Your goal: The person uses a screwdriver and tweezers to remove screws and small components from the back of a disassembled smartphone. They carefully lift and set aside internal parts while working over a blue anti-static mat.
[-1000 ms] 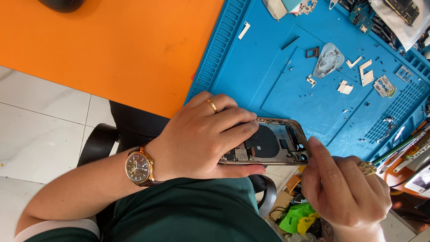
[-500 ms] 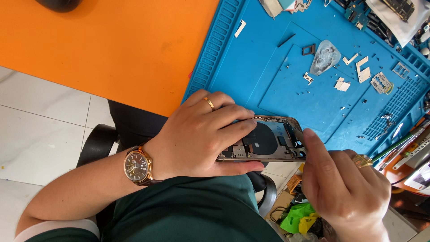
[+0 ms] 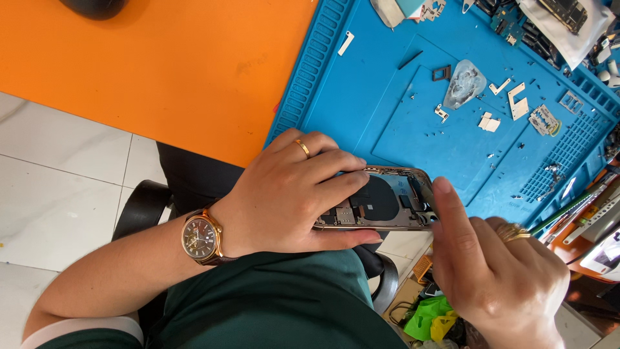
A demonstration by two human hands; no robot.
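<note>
A: What is the left hand [image 3: 290, 197] doing?

B: It is gripping an opened phone housing [image 3: 381, 200] just right of the frame's centre, fingers curled over the top edge and thumb pressing along the bottom edge, so the digits are clamped on the frame.

A: And the right hand [image 3: 497, 278]?

B: It is sitting at the lower right, its fingers bunched together, one fingertip touching the housing's right end. A thin tool seems to be pinched there, but I cannot tell for sure.

A: Where is the housing lying?

B: It is being held above the near edge of the blue work mat [image 3: 387, 116], over the person's lap. Small metal brackets [image 3: 516, 100] and screws are lying scattered on the mat at the upper right. The orange table [image 3: 161, 71] is filling the upper left.
</note>
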